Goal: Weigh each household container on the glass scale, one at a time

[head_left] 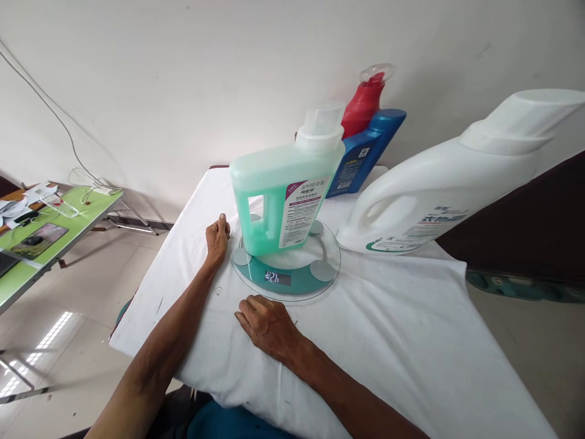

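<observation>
Where cloth (402,329) lies bare, left hand (217,236) curled empty at scale (286,277) rim, right hand (265,323) flat, empty.

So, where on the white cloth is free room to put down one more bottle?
Free: the cloth right of the right hand, below the white bottle. Crowded: the far edge, with the scale, green bottle, blue bottle and red bottle.

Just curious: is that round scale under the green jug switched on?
On. The glass scale shows lit digits in its display, with the green jug standing upright on it.
</observation>
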Available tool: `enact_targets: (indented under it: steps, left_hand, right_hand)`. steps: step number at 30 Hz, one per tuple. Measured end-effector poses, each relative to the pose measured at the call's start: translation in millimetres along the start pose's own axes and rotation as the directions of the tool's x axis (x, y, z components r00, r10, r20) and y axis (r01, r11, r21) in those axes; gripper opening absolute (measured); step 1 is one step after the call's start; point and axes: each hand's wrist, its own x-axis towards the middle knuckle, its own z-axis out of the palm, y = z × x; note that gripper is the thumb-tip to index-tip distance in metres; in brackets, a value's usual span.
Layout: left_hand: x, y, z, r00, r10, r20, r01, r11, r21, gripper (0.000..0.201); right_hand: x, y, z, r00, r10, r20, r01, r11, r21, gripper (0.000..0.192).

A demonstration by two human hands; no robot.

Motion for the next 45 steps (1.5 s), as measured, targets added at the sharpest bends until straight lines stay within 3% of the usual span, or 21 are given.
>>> enact_targets:
  steps: [45]
  left_hand:
    - [-3.5, -1.1, -0.4, 0.999, 0.033, 0.032, -0.036, 0.996, 0.086, 0.059]
  right_hand:
    - [-0.8, -0.1, -0.1, 1.000, 0.016, 0.007, -0.016, 1.000, 0.008, 0.021]
